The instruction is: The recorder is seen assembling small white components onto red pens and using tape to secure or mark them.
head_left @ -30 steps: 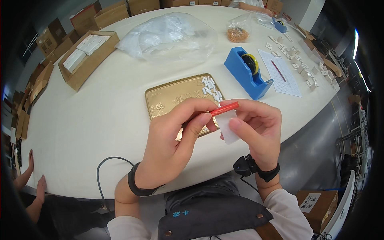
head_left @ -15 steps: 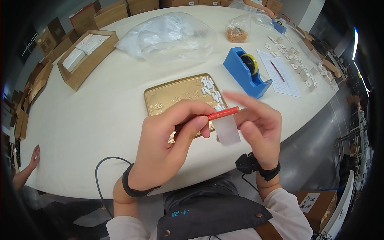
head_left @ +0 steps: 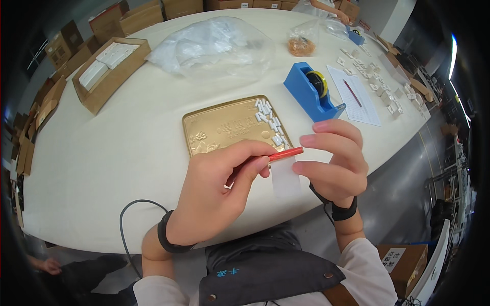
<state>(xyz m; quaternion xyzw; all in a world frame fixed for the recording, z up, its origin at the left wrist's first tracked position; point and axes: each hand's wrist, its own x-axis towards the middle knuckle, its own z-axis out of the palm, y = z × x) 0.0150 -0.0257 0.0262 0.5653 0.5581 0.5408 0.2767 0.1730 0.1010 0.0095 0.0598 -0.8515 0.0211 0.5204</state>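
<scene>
My left hand [head_left: 212, 186] pinches a thin red rod [head_left: 287, 153], pencil-like in shape, which points to the right and tilts slightly up. From the rod hangs a small, whitish, translucent strip [head_left: 286, 179]. My right hand [head_left: 337, 163] is beside the rod's free end, fingers curved and apart, nothing gripped between them. Its thumb tip is close to the strip's right edge; whether they touch I cannot tell. Beyond my hands a gold tray [head_left: 219, 120] lies on the table, several short white cylinders [head_left: 265, 109] along its right side.
A blue tape dispenser [head_left: 306, 92] stands right of the tray, near a printed sheet [head_left: 365, 109] bearing a red pencil [head_left: 352, 94]. Small white pieces [head_left: 375, 76] lie farther right. At the back are a clear plastic bag [head_left: 214, 46] and a carton of white boxes [head_left: 109, 71].
My right hand has shifted a little right, its fingers more curled. The rod and strip have dropped slightly. At the left edge, another person's hand has left the tabletop and is lower.
</scene>
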